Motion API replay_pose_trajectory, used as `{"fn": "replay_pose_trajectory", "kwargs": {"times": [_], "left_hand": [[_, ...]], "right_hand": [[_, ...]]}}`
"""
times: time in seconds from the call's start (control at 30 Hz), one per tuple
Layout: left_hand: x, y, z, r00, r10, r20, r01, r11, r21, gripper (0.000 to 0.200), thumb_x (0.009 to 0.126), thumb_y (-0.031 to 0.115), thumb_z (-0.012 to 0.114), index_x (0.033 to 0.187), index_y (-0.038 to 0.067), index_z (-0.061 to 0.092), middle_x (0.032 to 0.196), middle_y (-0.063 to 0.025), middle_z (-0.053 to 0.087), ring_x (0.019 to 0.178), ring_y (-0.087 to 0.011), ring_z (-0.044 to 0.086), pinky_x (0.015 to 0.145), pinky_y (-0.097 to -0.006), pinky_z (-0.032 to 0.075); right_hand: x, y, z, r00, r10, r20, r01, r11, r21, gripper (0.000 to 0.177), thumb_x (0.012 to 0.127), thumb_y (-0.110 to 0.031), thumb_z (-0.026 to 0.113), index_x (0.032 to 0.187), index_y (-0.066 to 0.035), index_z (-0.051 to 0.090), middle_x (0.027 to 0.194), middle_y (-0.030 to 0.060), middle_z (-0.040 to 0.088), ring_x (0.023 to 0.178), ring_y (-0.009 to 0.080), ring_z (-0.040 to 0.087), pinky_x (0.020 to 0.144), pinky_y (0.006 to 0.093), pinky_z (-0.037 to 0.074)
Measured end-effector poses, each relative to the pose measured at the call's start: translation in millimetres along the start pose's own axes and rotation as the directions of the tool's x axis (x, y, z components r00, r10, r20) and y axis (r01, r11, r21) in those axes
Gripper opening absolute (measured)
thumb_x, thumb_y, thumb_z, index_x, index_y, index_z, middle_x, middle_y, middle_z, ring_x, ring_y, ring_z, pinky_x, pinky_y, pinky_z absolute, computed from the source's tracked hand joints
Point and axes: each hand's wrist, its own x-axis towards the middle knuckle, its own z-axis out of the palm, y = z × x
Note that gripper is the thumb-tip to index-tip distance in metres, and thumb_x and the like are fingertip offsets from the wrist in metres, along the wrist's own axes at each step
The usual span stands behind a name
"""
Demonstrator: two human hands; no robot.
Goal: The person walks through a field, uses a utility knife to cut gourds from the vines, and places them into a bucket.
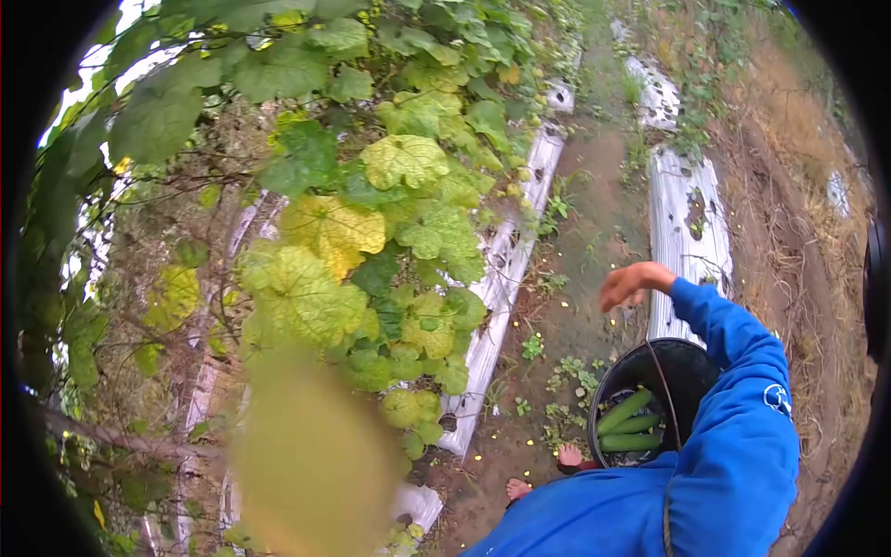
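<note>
My right hand [634,283], at the end of a blue sleeve, is raised over the dirt path, bent at the wrist with its fingers hanging loosely down. Nothing shows in it. Below it stands a black bucket [698,369], close against my body, with a thin handle or cord [665,385] crossing its mouth. Three long green gourds [625,411] lie inside the bucket. My left hand is out of view. A large blurred yellow-green shape [311,455], probably a leaf, is very near the camera and covers the lower left.
Climbing vines with green and yellowing leaves [406,161] fill the left side. Strips of silvery plastic mulch [689,227] with holes run along both sides of the dirt path [594,218]. My bare feet [518,488] show beside the bucket. Dry grass lies at right.
</note>
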Motion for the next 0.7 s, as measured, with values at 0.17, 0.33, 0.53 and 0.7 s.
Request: {"fn": "replay_pose_trajectory", "kwargs": {"times": [0.17,0.33,0.53,0.7], "left_hand": [[-158,32,56,0.598,-0.563,0.571,0.625,0.773,0.107,0.048,0.090,0.018,0.050,0.138,0.015,0.049,0.073,-0.0022,0.058,0.051,-0.0104,0.047,0.043,-0.0243,0.033],[-306,155,189,0.183,-0.343,0.921,0.780,0.621,0.076,0.023,0.091,0.028,0.060,0.103,0.009,0.064,0.064,0.0060,0.054,0.047,0.0003,0.032,0.041,-0.0186,0.019],[-511,247,272,-0.517,0.050,0.855,0.856,0.024,0.516,0.021,0.094,0.027,0.058,0.106,0.010,0.064,0.068,0.0003,0.058,0.048,-0.0044,0.041,0.040,-0.0209,0.031],[-616,311,335,-0.595,0.312,0.740,0.801,0.165,0.575,0.028,0.091,0.036,0.064,0.103,0.011,0.065,0.067,0.0002,0.060,0.045,-0.0038,0.042,0.038,-0.0205,0.029]], "right_hand": [[-119,227,65,0.942,0.235,-0.241,-0.065,0.830,0.555,0.049,0.084,-0.044,0.064,0.122,-0.012,0.064,0.116,0.0021,0.066,0.101,0.0181,0.062,0.072,0.0364,0.056],[-168,244,187,0.824,0.414,-0.388,0.248,0.351,0.903,0.040,0.098,-0.030,0.053,0.127,-0.003,0.059,0.127,0.0061,0.062,0.112,0.0168,0.059,0.099,0.0315,0.047],[-175,232,199,0.354,0.601,-0.717,0.381,0.607,0.697,0.040,0.093,-0.037,0.058,0.113,-0.003,0.067,0.112,0.0059,0.066,0.103,0.0157,0.061,0.092,0.0299,0.047],[-154,223,148,0.232,0.514,-0.826,0.228,0.796,0.560,0.041,0.089,-0.041,0.064,0.106,-0.005,0.071,0.105,0.0072,0.067,0.100,0.0170,0.060,0.089,0.0306,0.046]]}}
